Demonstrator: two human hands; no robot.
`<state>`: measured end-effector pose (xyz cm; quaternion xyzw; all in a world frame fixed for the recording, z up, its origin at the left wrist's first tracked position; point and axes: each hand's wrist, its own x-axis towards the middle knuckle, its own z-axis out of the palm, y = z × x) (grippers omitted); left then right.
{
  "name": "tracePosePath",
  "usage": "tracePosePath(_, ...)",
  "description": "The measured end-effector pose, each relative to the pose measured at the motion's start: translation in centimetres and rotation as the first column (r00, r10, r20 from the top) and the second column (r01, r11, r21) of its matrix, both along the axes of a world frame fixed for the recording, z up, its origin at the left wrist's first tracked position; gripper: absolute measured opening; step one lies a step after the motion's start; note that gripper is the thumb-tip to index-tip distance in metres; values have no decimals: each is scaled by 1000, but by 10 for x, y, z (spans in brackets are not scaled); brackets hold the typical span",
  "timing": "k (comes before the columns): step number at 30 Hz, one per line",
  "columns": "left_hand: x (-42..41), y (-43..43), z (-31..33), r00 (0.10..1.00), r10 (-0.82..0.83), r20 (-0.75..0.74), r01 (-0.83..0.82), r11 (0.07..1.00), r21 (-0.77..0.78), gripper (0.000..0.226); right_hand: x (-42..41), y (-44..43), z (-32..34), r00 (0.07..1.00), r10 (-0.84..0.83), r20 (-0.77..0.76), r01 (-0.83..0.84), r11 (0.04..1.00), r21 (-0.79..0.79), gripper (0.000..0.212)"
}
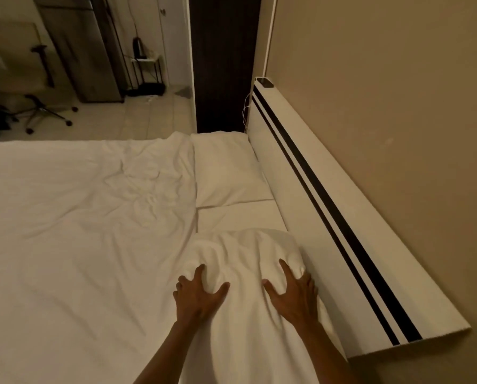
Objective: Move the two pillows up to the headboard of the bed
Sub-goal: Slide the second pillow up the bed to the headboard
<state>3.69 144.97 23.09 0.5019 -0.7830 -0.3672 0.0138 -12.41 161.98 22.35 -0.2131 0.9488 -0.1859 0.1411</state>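
On the near pillow (248, 245), both hands (197, 299) (294, 299) grip, fingers (285, 268) spread

A: What colours are in front of you?
B: You face plain white throughout: the near pillow (245, 253), the far pillow (226, 167) and the duvet (79, 203), all unpatterned.
A: And the headboard (309, 245)?
B: White, with two black stripes along its length. The wall (384, 92) behind it is beige, the panel (223, 65) beyond dark brown, the floor tiles (148, 117) cream.
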Motion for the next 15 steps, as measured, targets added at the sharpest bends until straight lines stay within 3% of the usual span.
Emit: tracePosePath(15,-128,-25,10,990,131,-55,-134,989,-55,89,-151,-47,0,989,128,-68,-132,989,-61,85)
